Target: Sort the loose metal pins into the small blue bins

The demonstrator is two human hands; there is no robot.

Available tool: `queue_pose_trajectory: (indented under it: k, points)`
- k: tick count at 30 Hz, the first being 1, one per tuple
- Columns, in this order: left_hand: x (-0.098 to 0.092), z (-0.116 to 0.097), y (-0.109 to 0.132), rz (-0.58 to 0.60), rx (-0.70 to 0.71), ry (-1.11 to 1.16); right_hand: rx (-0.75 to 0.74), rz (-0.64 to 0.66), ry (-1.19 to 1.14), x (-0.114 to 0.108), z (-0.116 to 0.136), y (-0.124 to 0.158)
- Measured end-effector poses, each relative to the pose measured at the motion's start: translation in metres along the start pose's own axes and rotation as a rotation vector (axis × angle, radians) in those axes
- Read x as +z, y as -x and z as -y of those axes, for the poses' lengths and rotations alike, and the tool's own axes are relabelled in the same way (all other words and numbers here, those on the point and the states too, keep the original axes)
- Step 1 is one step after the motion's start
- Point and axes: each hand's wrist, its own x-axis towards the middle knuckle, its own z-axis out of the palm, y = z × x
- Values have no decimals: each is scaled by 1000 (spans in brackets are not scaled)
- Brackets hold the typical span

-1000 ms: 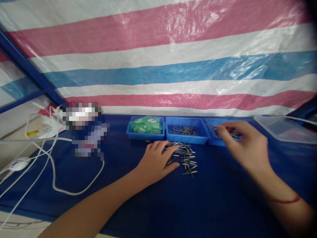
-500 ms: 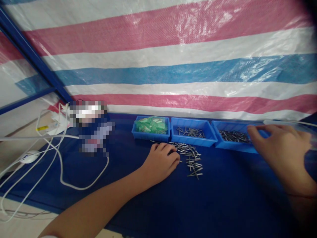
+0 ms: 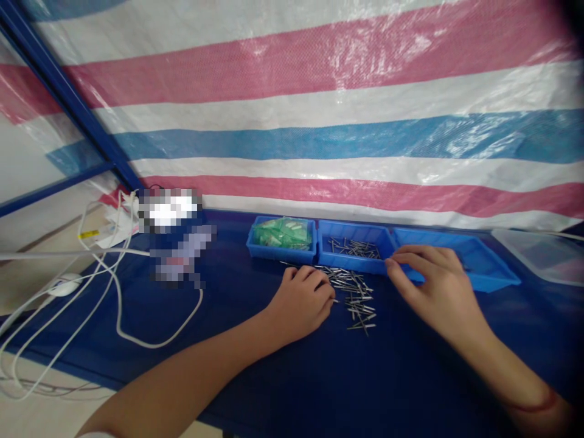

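Observation:
A loose pile of small metal pins (image 3: 356, 295) lies on the blue table cover (image 3: 365, 377), in front of three blue bins. My left hand (image 3: 303, 298) rests on the pile's left edge, its fingers curled down over some pins. My right hand (image 3: 431, 283) is at the pile's right side, over the front rim of the right blue bin (image 3: 483, 271). Its thumb and forefinger tips meet in a pinch near the middle bin's corner, and what they hold is too small to see. The middle blue bin (image 3: 353, 246) holds more pins.
The left blue bin (image 3: 281, 236) holds green packets. A clear plastic container (image 3: 542, 255) stands at the far right. White cables (image 3: 118, 304) and a blurred object (image 3: 176, 243) lie on the left. A striped tarp (image 3: 319, 121) walls off the back.
My right hand went from the right bin out toward the clear container, then came back left to the pile's edge. My left hand stayed on the pins. The view shifted slightly.

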Motion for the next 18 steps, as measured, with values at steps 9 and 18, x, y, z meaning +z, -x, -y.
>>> queue_pose_trajectory:
  k: [9, 18]
  points:
    - [-4, -2, -4, -108, -37, 143, -196, 409, -417, -1, 45, 1]
    - [-5, 1, -6, -155, -63, 504, -30, 435, -572, 3, 50, 5]
